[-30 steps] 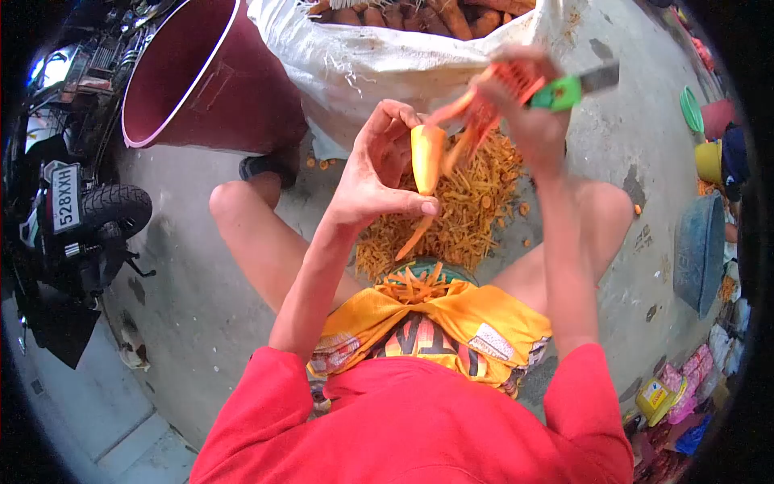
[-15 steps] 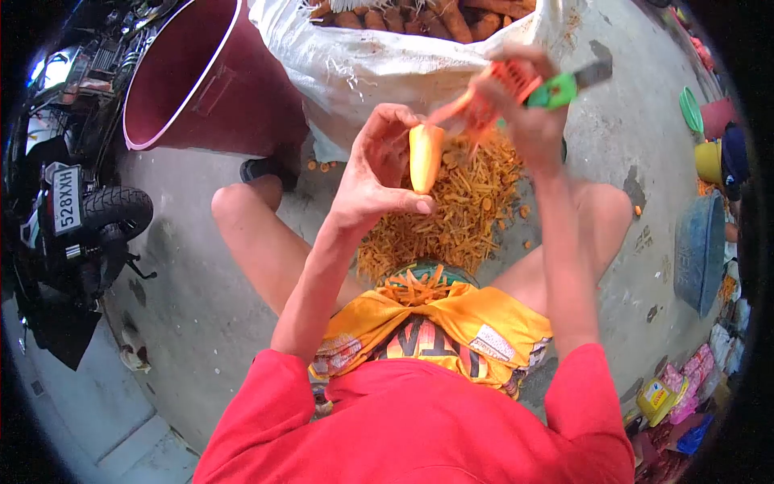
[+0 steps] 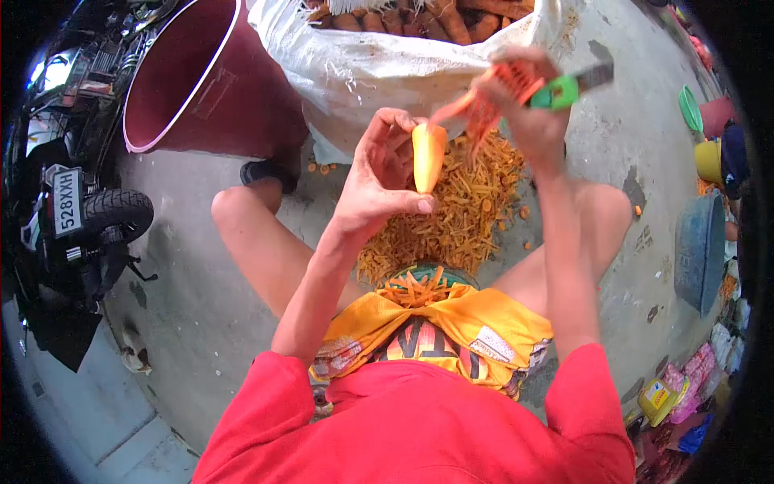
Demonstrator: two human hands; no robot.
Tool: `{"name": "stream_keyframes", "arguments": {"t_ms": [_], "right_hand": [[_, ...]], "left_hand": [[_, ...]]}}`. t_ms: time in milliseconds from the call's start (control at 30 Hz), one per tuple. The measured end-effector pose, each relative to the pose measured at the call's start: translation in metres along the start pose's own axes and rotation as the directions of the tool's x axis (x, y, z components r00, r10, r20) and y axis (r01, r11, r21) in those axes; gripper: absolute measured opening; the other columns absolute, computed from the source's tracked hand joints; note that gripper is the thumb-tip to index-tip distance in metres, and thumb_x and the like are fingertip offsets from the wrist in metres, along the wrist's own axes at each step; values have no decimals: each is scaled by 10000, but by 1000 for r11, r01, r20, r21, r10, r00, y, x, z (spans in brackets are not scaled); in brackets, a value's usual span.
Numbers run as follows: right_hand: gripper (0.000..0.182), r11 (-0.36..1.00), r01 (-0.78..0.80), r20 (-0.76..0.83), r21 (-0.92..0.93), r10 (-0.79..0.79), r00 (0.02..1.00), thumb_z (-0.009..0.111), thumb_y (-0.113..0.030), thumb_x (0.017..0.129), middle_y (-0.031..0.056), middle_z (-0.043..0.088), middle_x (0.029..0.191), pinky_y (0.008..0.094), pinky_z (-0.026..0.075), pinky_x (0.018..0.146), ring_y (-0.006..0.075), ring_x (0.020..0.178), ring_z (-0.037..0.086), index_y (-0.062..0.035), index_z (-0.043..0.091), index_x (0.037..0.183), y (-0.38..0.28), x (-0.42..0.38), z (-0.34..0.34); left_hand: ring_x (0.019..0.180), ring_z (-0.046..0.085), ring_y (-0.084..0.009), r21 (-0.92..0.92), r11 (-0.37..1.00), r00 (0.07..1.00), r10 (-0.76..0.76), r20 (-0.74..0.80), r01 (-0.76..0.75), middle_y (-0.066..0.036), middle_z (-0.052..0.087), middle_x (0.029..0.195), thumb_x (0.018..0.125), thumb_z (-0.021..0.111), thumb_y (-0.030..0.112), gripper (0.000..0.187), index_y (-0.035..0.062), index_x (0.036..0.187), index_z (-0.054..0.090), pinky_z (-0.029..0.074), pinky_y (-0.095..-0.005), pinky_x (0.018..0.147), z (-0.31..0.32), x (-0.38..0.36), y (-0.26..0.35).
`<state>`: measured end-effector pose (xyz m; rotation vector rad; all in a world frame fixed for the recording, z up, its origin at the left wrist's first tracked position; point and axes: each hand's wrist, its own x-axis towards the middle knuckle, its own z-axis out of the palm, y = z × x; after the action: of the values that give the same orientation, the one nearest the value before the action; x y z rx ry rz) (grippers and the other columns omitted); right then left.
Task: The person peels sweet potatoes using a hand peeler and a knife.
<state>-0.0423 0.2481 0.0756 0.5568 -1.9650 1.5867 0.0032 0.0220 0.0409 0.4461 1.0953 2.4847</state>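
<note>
A peeled orange carrot (image 3: pixel 429 156) stands upright between the thumb and fingers of my left hand (image 3: pixel 377 173). To its right, my right hand (image 3: pixel 528 113) is closed round a peeler with a green part (image 3: pixel 555 93) and a dark end. The peeler's orange-red front is blurred, and a strip of it or of peel reaches to the carrot's top. Below both hands a heap of orange peelings (image 3: pixel 451 214) lies on the floor, and more peelings (image 3: pixel 417 288) lie in my lap on yellow cloth.
A white sack (image 3: pixel 379 68) of unpeeled carrots (image 3: pixel 447 22) stands ahead. A large dark-red bin (image 3: pixel 250 105) is at the front left, a motorcycle (image 3: pixel 89 214) at the far left. A blue-grey basin (image 3: pixel 698 252) and a yellow container (image 3: pixel 657 398) are on the right.
The carrot and my left hand have shifted very slightly, with the carrot a little more to the right. Both hands keep their holds.
</note>
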Motion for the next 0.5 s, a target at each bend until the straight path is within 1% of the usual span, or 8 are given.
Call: {"name": "stream_keyframes", "arguments": {"t_ms": [100,167,200,300,333,433,467,500], "right_hand": [[274,991,118,80,62,-123,989,880,-115,835,2,701,932,256,545,661,84,764,665,-50,690,1021,-10,-4,11],[311,987,-120,-66,-111,113,991,894,-127,821,-6,711,879,252,538,670,68,757,663,-42,684,1034,27,2,-4],[274,988,-148,-37,34,150,988,867,-142,856,-10,717,823,244,529,650,58,752,671,-47,684,1036,34,8,-9],[178,975,-201,161,-91,214,964,813,-73,899,-9,729,877,235,541,693,68,776,661,-37,693,1025,33,2,-14],[193,916,-356,220,-184,391,894,817,-144,898,26,738,852,266,545,684,79,766,670,-21,698,988,13,-2,-8],[270,902,-164,490,-399,361,793,817,-237,879,98,718,777,336,544,677,163,713,698,-24,689,983,6,-14,-1],[315,930,-198,532,-311,343,774,792,-291,885,169,687,773,396,529,666,300,697,689,-15,669,972,8,-21,4],[315,930,-199,533,-309,342,774,792,-291,885,169,687,773,396,529,666,300,697,689,-15,669,972,7,-24,8]], "left_hand": [[1233,577,-187,-4,1000,1000,-29,3,29,-42,586,1267,548,1007,31,899,121,1267,476,435,-331,1110,-3,0,0],[1220,585,-193,6,1000,1000,-10,25,10,-50,600,1260,528,1029,68,932,113,1270,466,443,-340,1100,-9,-3,1],[1068,642,-179,20,999,996,24,83,-26,-66,613,1216,694,980,231,818,119,1317,460,513,-300,961,-7,-4,4],[950,632,-142,-94,992,995,-94,-42,90,-57,641,1138,902,822,349,590,108,1344,515,516,-257,820,-14,0,4],[835,598,-90,66,993,983,-85,-164,97,-9,658,1009,1024,652,436,435,81,1276,634,481,-220,697,-9,0,4],[766,570,-71,481,826,929,-129,-347,295,27,643,896,1014,698,378,359,52,1165,707,508,-232,695,-17,3,11],[692,513,-66,512,817,911,-37,-412,264,38,595,795,978,748,371,334,46,1055,753,457,-275,603,-11,1,5],[692,513,-66,512,817,910,-36,-414,266,38,595,795,978,748,371,334,46,1055,753,457,-275,603,-18,0,3]]}}
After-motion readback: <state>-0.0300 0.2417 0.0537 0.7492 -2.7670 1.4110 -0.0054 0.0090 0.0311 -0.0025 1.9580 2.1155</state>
